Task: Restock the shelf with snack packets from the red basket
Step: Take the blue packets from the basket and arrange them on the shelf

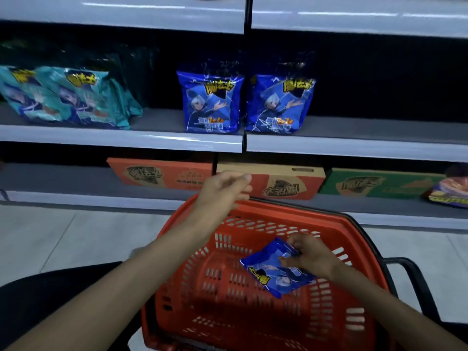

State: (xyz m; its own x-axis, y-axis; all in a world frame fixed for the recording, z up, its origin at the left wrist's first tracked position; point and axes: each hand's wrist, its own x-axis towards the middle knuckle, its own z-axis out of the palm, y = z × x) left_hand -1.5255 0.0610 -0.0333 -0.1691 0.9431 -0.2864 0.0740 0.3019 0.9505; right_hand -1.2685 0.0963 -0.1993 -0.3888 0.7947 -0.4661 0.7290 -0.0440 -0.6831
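red basket (182, 300) sits lowest, under the shelf (121, 138) where two blue packets (210, 102) stand. left hand (225, 191) hangs at its far rim, fingers loosely curled; i cannot tell if they grip. right hand (309, 257) fingers pinch the snack packet (273, 272) inside the basket by its top edge; that thin pinch on slick foil could slip on the lift.

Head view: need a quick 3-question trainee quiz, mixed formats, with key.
1. True or false: the left hand holds a packet.
2. How many upright dark-blue packets stand at the front of the middle shelf? A one, B two, C four.
3. Fill in: the right hand pinches a dark-blue packet inside the ____.
Key: 1 false; 2 B; 3 red basket.
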